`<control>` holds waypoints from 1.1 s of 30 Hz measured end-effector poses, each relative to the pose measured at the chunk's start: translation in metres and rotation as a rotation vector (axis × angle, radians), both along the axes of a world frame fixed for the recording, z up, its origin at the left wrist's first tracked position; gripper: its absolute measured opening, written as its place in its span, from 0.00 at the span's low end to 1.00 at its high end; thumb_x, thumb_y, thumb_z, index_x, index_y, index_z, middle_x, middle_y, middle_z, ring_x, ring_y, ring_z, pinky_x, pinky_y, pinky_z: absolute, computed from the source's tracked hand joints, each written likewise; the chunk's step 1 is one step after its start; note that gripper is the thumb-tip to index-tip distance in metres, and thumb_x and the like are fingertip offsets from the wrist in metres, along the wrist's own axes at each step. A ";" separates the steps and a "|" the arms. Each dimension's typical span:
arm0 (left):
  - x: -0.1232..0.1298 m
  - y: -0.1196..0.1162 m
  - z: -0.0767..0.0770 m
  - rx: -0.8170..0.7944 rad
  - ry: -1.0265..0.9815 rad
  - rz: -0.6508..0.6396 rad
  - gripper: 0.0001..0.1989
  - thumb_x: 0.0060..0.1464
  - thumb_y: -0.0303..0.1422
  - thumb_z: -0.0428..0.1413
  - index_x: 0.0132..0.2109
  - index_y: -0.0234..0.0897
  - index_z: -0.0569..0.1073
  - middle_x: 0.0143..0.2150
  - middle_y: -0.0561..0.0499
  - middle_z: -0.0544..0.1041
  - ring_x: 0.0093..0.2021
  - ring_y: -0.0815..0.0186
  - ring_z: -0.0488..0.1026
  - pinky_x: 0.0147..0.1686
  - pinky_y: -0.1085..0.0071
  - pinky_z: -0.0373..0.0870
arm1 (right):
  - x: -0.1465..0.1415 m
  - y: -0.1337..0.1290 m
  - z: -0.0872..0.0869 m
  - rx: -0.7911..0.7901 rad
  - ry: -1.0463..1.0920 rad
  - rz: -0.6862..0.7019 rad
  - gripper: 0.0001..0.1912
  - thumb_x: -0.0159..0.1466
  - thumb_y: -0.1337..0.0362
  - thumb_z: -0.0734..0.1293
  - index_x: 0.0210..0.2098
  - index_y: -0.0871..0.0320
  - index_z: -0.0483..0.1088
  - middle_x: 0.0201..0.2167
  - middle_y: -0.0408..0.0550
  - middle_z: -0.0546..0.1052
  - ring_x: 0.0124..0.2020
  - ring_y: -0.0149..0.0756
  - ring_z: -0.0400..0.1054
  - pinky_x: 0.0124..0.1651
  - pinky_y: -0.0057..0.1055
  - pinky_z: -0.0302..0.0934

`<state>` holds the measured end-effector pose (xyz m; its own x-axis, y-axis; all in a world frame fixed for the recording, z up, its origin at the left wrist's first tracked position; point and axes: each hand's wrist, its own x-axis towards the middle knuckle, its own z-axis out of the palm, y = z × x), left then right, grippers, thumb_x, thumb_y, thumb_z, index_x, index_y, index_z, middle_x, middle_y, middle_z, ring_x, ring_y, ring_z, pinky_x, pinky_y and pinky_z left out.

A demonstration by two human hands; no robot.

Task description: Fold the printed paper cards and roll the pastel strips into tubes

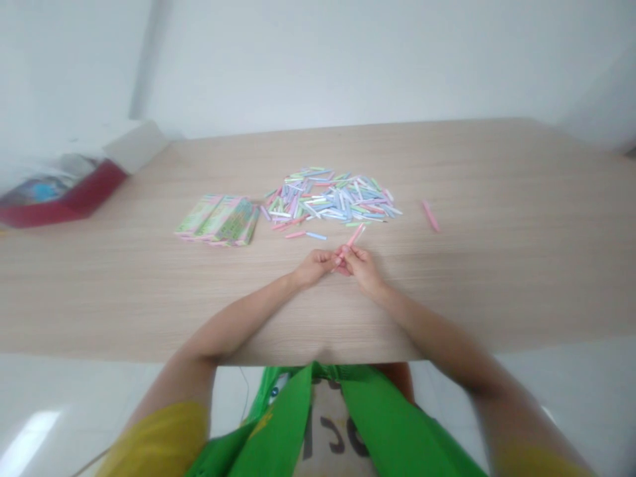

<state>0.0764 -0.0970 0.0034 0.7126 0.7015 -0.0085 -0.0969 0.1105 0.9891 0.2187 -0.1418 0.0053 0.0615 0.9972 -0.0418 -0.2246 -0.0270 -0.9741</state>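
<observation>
The left hand (317, 266) and right hand (362, 266) pinch a pink pen (354, 236), its long axis slanting forward-right toward the pen pile (342, 200), the right nearer its exposed end.

There are two hands, the left hand (316, 266) and right hand (362, 267), at least one held pink pen (354, 235), one lone pink pen (430, 216) at right, one uncountable pile of pens (342, 199), and one red box (94, 191) far left.
</observation>
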 end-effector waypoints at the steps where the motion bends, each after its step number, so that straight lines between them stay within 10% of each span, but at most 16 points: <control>1: 0.002 -0.001 0.000 -0.022 -0.004 0.023 0.27 0.43 0.56 0.66 0.30 0.32 0.81 0.33 0.42 0.83 0.42 0.54 0.80 0.55 0.56 0.70 | 0.000 -0.001 0.002 -0.026 0.003 -0.030 0.25 0.56 0.40 0.69 0.32 0.57 0.69 0.26 0.42 0.72 0.25 0.28 0.67 0.25 0.23 0.61; 10: 0.001 -0.001 0.006 -0.141 0.071 0.042 0.26 0.40 0.54 0.68 0.29 0.32 0.81 0.27 0.43 0.82 0.41 0.52 0.81 0.57 0.53 0.67 | 0.001 -0.006 0.014 -0.208 0.125 -0.060 0.21 0.56 0.47 0.73 0.35 0.58 0.71 0.25 0.41 0.72 0.24 0.26 0.66 0.26 0.23 0.60; 19: -0.004 0.009 0.000 -0.125 0.064 0.283 0.35 0.53 0.62 0.51 0.41 0.31 0.78 0.35 0.39 0.83 0.46 0.50 0.80 0.54 0.54 0.70 | 0.018 0.001 0.016 -0.025 -0.023 -0.173 0.23 0.60 0.42 0.69 0.38 0.57 0.74 0.17 0.35 0.58 0.18 0.23 0.51 0.21 0.23 0.45; 27: -0.013 0.005 -0.016 0.720 0.407 0.422 0.21 0.59 0.48 0.53 0.50 0.39 0.77 0.42 0.45 0.83 0.44 0.56 0.78 0.49 0.59 0.73 | 0.127 0.045 0.042 -0.038 -0.403 -0.569 0.22 0.68 0.47 0.58 0.42 0.58 0.73 0.27 0.40 0.68 0.24 0.25 0.57 0.25 0.21 0.50; 33: -0.011 0.008 -0.013 0.861 0.495 0.367 0.16 0.59 0.37 0.49 0.46 0.37 0.78 0.42 0.45 0.82 0.36 0.59 0.77 0.40 0.62 0.75 | 0.201 0.046 0.061 0.044 -0.944 -0.831 0.21 0.70 0.53 0.56 0.36 0.60 0.74 0.26 0.44 0.70 0.29 0.31 0.64 0.31 0.25 0.52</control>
<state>0.0650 -0.0894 -0.0098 0.5092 0.7806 0.3626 0.4530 -0.6012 0.6582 0.4202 -0.0954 0.0662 0.6582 0.6425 0.3924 0.6249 -0.1757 -0.7607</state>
